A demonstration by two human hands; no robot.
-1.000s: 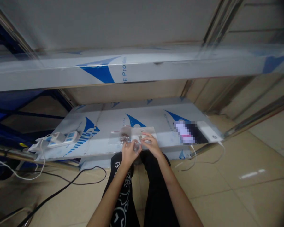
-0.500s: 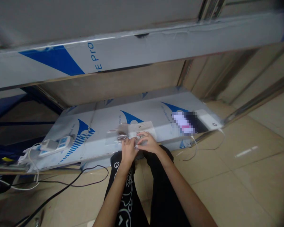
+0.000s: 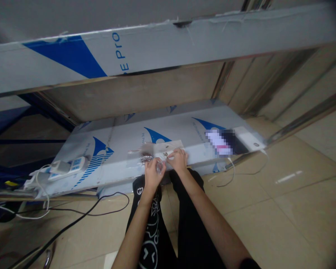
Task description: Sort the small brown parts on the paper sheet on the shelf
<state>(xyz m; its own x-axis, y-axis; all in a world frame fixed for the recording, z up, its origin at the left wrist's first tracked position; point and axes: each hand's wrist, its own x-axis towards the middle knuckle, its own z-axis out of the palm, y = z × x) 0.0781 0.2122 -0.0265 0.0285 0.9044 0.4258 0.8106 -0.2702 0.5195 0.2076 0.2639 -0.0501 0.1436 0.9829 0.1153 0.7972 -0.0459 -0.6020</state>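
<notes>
Small metallic pieces (image 3: pixel 165 154) lie on a white sheet near the middle of the front edge of a film-covered shelf (image 3: pixel 123 138). Above the shelf's back edge runs a broad upper rail (image 3: pixel 156 52), wrapped in film printed with blue shapes. By the shelf's front-left corner sits a white power strip (image 3: pixel 80 163) with an adapter (image 3: pixel 60 167) plugged in. Towards the right edge is a device with a pixelated screen (image 3: pixel 220 142).

The white sheet (image 3: pixel 176 145) lies with its longer side roughly along the front edge, and a clear bag (image 3: pixel 146 157) with brownish contents lies at its left end. The left hand (image 3: pixel 154 172) is at the front edge, just in front of the bag, thumb and fingers closed around a clear, glossy item (image 3: pixel 158 167) – too blurred to identify. The right hand (image 3: pixel 178 161) is over the sheet's front part, fingers curled and fingertips drawn narrow; whether they pinch anything I cannot tell.

The pieces lie just to the left of the right fingertips – contact is unclear – and slightly farther from the front edge than the left hand's item. The right hand is nearer; the pieces are too small to show a long axis.
</notes>
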